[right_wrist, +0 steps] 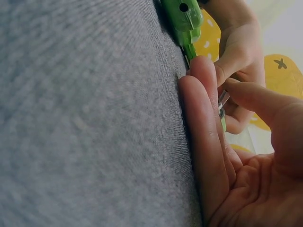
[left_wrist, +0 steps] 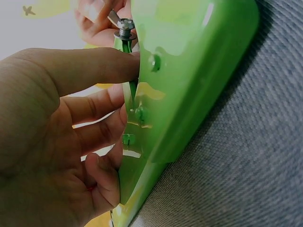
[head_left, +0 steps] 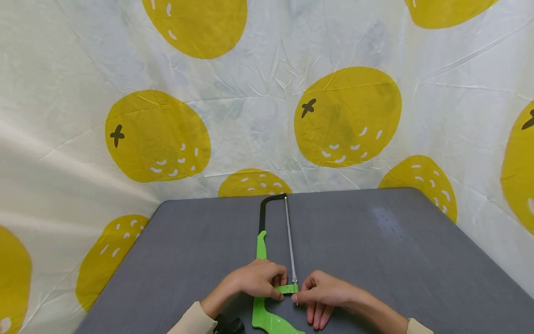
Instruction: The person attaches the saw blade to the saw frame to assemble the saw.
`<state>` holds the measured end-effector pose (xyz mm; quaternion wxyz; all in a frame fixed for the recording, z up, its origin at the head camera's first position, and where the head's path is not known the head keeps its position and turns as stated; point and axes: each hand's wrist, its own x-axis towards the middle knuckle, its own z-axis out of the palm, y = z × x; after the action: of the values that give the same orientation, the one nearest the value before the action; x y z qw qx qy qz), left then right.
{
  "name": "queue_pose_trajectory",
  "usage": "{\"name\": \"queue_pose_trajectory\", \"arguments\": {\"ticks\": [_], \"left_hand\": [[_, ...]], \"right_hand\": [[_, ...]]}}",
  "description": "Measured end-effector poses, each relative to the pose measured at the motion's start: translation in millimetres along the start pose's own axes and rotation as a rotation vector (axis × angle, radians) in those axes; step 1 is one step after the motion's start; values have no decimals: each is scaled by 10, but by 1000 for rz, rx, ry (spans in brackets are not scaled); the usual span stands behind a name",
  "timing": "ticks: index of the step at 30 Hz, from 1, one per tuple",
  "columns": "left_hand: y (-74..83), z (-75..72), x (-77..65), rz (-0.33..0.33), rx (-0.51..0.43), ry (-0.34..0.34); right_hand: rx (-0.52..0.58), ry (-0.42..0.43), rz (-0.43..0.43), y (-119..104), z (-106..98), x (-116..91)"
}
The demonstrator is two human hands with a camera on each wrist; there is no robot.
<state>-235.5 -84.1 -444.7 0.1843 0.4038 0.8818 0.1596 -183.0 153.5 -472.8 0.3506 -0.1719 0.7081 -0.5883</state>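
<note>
A hacksaw lies on the grey surface, its green handle (head_left: 269,319) near me and its black frame (head_left: 262,217) reaching to the far edge. Its silver blade (head_left: 290,241) runs along the right side. My left hand (head_left: 260,278) grips the green crosspiece (head_left: 287,289) at the blade's near end, thumb and fingers on either side. At the end of that crosspiece, a metal wing nut (left_wrist: 125,26) on a bolt shows in the left wrist view. My right hand (head_left: 325,294) pinches it between thumb and index finger, the other fingers resting on the surface.
The grey padded table (head_left: 354,250) extends around the saw. Behind and to the sides hangs a pale curtain (head_left: 254,125) printed with yellow fruit. A black object (head_left: 228,324) sits by my left wrist.
</note>
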Motion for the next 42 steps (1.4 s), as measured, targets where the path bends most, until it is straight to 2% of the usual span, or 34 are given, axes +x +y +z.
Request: {"name": "queue_pose_trajectory", "arguments": {"ticks": [13, 27, 42], "left_hand": [[12, -5, -6, -4, 9, -3], [36, -41, -17, -8, -2, -7], [19, -38, -36, 0, -7, -4]], "right_hand": [[-9, -15, -21, 9, -7, -7], [23, -52, -8, -38, -34, -17], [5, -62, 4, -52, -31, 4]]}}
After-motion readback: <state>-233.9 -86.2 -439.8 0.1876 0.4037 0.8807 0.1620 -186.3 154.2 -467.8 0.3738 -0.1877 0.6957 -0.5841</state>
